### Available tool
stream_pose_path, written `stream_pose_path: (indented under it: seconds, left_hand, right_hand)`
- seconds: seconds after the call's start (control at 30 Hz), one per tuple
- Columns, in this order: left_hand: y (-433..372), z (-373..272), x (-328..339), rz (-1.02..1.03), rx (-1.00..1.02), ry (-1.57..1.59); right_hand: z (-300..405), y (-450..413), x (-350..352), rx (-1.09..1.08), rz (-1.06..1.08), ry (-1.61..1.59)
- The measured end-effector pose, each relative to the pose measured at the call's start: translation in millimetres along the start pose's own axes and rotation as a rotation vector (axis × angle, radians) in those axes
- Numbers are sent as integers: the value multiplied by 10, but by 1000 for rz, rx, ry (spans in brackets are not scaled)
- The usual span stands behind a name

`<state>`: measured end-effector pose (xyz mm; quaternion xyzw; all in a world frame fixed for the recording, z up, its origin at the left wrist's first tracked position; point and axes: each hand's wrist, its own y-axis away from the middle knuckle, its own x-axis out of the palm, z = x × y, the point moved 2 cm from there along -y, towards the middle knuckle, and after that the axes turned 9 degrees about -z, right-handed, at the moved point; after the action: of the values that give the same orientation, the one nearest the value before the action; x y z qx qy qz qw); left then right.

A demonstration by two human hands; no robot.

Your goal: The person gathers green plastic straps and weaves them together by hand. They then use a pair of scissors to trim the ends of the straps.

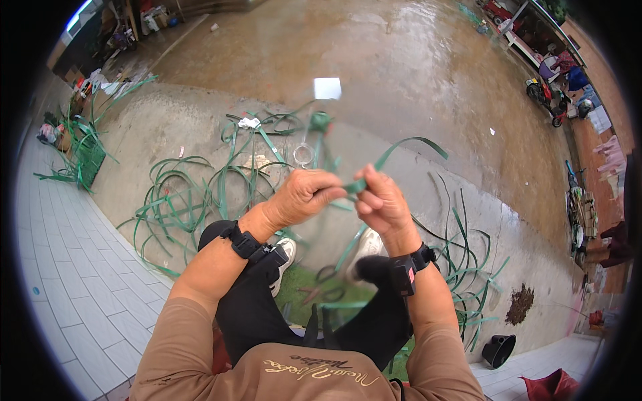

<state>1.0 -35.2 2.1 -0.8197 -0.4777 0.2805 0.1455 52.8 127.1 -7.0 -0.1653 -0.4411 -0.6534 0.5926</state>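
Between my two hands runs a flat green plastic strap (pixel 356 187), bent near the fingers, its free end arching up to the right. My left hand (pixel 308 196) pinches one part of it between thumb and forefinger. My right hand (pixel 382 203) grips it just beside, fingers curled. Below the hands, scissors (pixel 321 285) lie on a green mat (pixel 296 295) between my shoes. Loose green straps (pixel 175 200) lie in loops on the concrete at the left, and more straps (pixel 466 270) lie at the right. A clear roll of tape (pixel 303 155) is beyond my hands.
At the far left stands a green woven basket (pixel 91 159) with strap ends sticking out. A black bucket (pixel 499 350) is tipped at the lower right, near a dark heap of debris (pixel 520 304). Wet floor (pixel 281 45) spreads ahead; a red motorbike (pixel 549 97) stands at the far right.
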Motion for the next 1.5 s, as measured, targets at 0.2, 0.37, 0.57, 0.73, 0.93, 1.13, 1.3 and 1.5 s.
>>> stream_pose_path:
  seconds: [0.2, 0.37, 0.57, 0.73, 0.93, 1.13, 1.3, 1.5]
  left_hand:
    - [-14, -84, 8, 13, 137, -20]
    - [-3, -120, 29, 21, 176, -32]
    - [-47, -56, 44, 2, -59, -207]
    - [-29, -24, 76, -6, -334, -212]
    - [-18, 182, 84, 21, -282, -454]
    - [-113, 135, -107, 93, -294, -270]
    - [76, 298, -28, 315, -355, -396]
    - [109, 132, 32, 160, -213, -295]
  right_hand:
    - [-28, -2, -25, 123, 124, -90]
    - [-22, -9, -58, 155, 181, -94]
    - [180, 38, -61, -326, -56, 470]
    - [97, -71, -138, -434, -153, 673]
    - [35, -285, -261, -510, -227, 695]
    - [1035, 187, -960, -845, -644, 44]
    - [1165, 547, -1847, -877, -766, -182]
    - [807, 283, -1579, -681, -382, -316]
